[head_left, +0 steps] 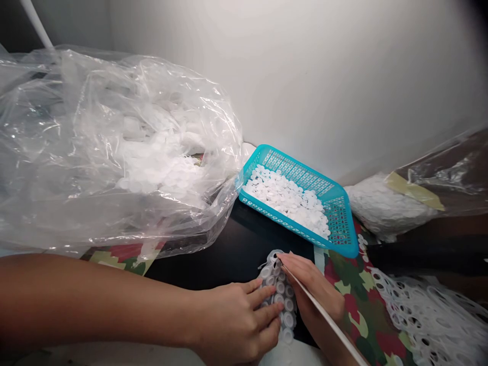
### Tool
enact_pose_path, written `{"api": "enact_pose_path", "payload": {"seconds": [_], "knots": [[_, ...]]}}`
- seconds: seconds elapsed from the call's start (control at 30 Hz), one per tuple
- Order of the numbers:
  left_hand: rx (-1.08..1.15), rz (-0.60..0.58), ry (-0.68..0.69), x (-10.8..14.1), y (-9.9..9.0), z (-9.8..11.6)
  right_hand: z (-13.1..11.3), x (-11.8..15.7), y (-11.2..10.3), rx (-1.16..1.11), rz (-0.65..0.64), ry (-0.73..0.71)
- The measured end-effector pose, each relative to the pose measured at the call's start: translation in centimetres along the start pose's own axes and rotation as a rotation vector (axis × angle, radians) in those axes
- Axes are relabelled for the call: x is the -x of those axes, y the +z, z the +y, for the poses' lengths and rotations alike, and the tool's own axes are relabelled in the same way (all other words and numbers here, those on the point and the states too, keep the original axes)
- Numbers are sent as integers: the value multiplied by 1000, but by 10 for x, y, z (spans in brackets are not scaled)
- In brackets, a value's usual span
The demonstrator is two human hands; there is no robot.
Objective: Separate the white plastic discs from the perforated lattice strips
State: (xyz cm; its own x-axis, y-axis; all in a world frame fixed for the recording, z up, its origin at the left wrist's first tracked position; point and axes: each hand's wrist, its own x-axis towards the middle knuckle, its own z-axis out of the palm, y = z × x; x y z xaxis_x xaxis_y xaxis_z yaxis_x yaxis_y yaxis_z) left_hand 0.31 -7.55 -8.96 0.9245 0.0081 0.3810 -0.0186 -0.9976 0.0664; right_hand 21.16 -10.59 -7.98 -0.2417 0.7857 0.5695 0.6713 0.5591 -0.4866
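Observation:
My left hand [244, 320] lies across a strip of translucent plastic discs [287, 320], fingers stretched out and slightly apart on its left side. At the strip's far end, my right hand [314, 287] has its fingers together, with the fingertips pinching the edge near a round hole. A thin white stick or cord [324, 315] runs from those fingertips down past the right palm; whether that hand grips it too, I cannot tell. Beyond both hands stands a turquoise plastic basket [348, 223], partly filled with small loose white discs [285, 198].
A large clear plastic bag [160, 101] with white pieces inside fills the left. At right lie a pile of holed plastic frames [427, 310] and another bag [392, 203] of white material. Camouflage cloth [346, 284] and a black surface [217, 234] lie underneath; a pale wall [343, 76] stands behind.

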Motion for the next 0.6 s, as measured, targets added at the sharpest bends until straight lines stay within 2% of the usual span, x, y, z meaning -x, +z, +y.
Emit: {"api": "enact_pose_path", "payload": {"seconds": [0.33, 0.6], "knots": [[-27, 28, 19, 0, 1, -1, 4, 3, -4, 80, -3, -44], [81, 70, -4, -6, -4, -9, 13, 7, -7, 77, -222, -127]]}}
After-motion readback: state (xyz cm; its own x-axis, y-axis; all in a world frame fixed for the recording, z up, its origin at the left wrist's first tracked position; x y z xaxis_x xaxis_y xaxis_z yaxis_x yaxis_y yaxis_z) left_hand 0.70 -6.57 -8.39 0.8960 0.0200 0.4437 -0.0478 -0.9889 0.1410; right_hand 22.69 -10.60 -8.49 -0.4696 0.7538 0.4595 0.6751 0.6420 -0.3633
